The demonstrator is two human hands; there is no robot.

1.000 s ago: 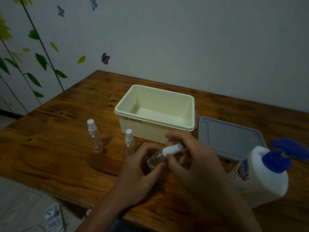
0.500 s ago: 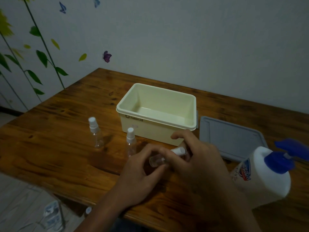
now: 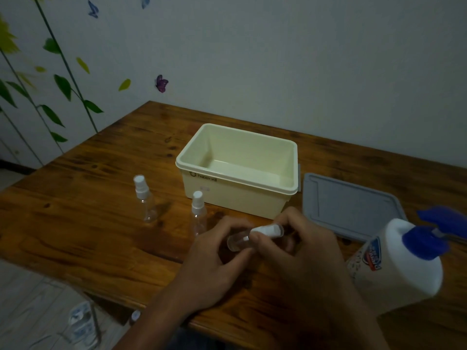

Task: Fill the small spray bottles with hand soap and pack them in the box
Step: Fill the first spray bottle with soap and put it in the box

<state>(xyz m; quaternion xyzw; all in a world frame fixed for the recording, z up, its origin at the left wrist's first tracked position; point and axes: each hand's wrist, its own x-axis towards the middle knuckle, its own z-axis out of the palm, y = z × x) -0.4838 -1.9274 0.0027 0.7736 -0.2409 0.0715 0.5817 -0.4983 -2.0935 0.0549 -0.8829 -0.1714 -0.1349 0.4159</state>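
Small spray bottle (image 3: 242,240) was held between both my hands, just above the counter (image 3: 75,223), in front of the near wall of the box (image 3: 235,198). Its long axis lay nearly level, running left to right and tipped slightly up toward the cap end. Clear body pointed left, white spray cap pointed right.

Left hand (image 3: 214,269): fingers and thumb curled round the clear body, steadying it. Right hand (image 3: 300,251): thumb and fingers pinched on the white cap. Both hands were together on the one bottle, neither free.

Judgement: step in hand was unscrewing the cap, so the twist had to turn about that level axis, right hand working, left hand holding still. Bottle looked empty; nothing filled yet.

Hand soap jug (image 3: 399,263) with blue pump stood to the right, nearer my right hand. Box was open, nothing visible inside. Its grey lid (image 3: 351,205) lay flat beside it on the right. Two other capped spray bottles (image 3: 144,200) stood upright left of my hands, apart from each other.
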